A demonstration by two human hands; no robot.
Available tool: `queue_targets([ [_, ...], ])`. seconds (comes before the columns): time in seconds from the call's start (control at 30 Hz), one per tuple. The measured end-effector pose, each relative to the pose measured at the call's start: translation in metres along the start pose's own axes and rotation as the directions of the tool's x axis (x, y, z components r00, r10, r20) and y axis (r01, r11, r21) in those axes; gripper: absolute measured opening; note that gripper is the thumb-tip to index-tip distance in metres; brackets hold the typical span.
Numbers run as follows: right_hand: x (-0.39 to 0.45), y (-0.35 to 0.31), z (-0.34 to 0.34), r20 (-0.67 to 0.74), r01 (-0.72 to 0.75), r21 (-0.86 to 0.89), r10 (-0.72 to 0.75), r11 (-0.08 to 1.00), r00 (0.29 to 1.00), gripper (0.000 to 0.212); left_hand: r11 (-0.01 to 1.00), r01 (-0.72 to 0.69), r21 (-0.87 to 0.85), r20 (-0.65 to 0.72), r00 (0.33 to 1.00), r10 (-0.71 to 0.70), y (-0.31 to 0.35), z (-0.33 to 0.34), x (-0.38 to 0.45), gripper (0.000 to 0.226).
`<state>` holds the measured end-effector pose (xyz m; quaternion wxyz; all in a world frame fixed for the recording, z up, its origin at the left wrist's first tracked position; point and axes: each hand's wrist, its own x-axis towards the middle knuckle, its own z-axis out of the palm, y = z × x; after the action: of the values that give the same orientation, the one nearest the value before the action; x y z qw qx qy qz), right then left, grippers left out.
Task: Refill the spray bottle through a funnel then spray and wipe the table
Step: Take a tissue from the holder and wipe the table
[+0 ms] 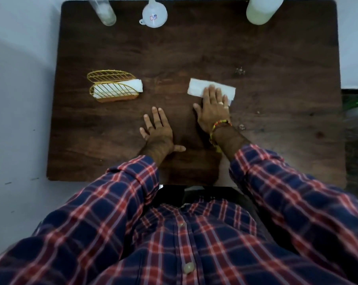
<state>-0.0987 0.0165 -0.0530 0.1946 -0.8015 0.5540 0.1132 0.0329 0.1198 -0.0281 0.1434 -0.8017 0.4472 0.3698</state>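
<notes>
Head view: two flat, spread hands on the table (194,48). The right hand (213,112) presses one white folded tissue (198,87); the left hand (157,130) lies just left of it. Farther left, one gold wire holder (112,87). Beyond the tissue stand one funnel (154,16) and two bottles, perhaps.

On one dark wooden table (194,54): two hands, the left hand (158,130) and right hand (212,109); one folded tissue (198,87); one gold wire napkin holder (114,87); one funnel (154,15); two bottles at the frame's top, a clear bottle (104,10) and a white bottle (261,9).
</notes>
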Motion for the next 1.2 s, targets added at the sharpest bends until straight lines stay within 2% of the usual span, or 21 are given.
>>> queue_targets([
  [0.1,0.019,-0.019,-0.006,0.042,0.124,-0.044,-0.122,0.991,0.992,0.07,0.996,0.085,-0.039,0.055,0.995,-0.083,0.013,-0.007,0.003,0.156],
  [0.2,0.0,-0.023,0.003,0.068,0.241,-0.075,-0.236,0.968,0.969,0.07,0.989,0.126,-0.078,0.074,0.99,-0.12,0.019,-0.012,0.006,0.158],
  [0.27,-0.008,-0.011,0.007,0.039,0.216,-0.091,-0.213,0.972,0.976,0.069,0.988,0.123,-0.094,0.064,0.991,-0.117,0.019,-0.012,0.007,0.158],
  [0.37,0.019,0.003,-0.004,-0.024,0.029,-0.034,-0.03,0.999,0.999,0.069,0.989,0.12,-0.086,0.048,0.992,-0.116,0.02,-0.013,0.005,0.158],
  [0.43,0.05,0.004,-0.019,-0.03,-0.042,0.021,0.043,0.999,0.999,0.068,0.988,0.136,-0.079,0.054,0.99,-0.132,0.022,-0.016,0.006,0.158],
  [0.53,0.072,-0.007,-0.028,0.006,0.066,-0.019,-0.066,0.998,0.998,0.068,0.982,0.167,-0.091,0.091,0.983,-0.159,0.027,-0.021,0.008,0.157],
  [0.6,0.056,-0.015,-0.018,0.046,0.188,-0.059,-0.185,0.98,0.982,0.069,0.979,0.175,-0.101,0.096,0.982,-0.165,0.028,-0.023,0.008,0.157],
  [0.67,0.023,-0.014,-0.004,0.06,0.25,-0.068,-0.246,0.966,0.967,0.07,0.98,0.167,-0.107,0.094,0.983,-0.157,0.027,-0.023,0.008,0.157],
  [0.73,-0.006,0.001,0.008,0.032,0.244,-0.081,-0.242,0.966,0.97,0.068,0.981,0.156,-0.118,0.092,0.985,-0.146,0.026,-0.023,0.008,0.157],
  [0.9,0.018,0.031,-0.003,-0.02,-0.005,-0.056,0.004,0.998,1.0,0.07,0.982,0.153,-0.113,0.093,0.985,-0.143,0.027,-0.025,0.006,0.156],
  [0.97,0.033,0.021,-0.012,0.012,0.034,-0.057,-0.033,0.998,0.999,0.071,0.982,0.153,-0.11,0.081,0.986,-0.145,0.027,-0.025,0.004,0.156],
  [1.1,-0.005,-0.004,0.005,0.068,0.242,-0.071,-0.237,0.968,0.969,0.069,0.985,0.132,-0.109,0.073,0.99,-0.124,0.024,-0.024,0.002,0.155],
  [1.13,-0.021,-0.001,0.011,0.081,0.259,-0.077,-0.253,0.963,0.964,0.069,0.986,0.129,-0.109,0.074,0.99,-0.121,0.024,-0.024,0.002,0.155],
  [1.2,-0.043,0.012,0.018,0.047,0.194,-0.093,-0.191,0.977,0.981,0.071,0.987,0.126,-0.103,0.07,0.99,-0.119,0.024,-0.024,0.004,0.155],
])
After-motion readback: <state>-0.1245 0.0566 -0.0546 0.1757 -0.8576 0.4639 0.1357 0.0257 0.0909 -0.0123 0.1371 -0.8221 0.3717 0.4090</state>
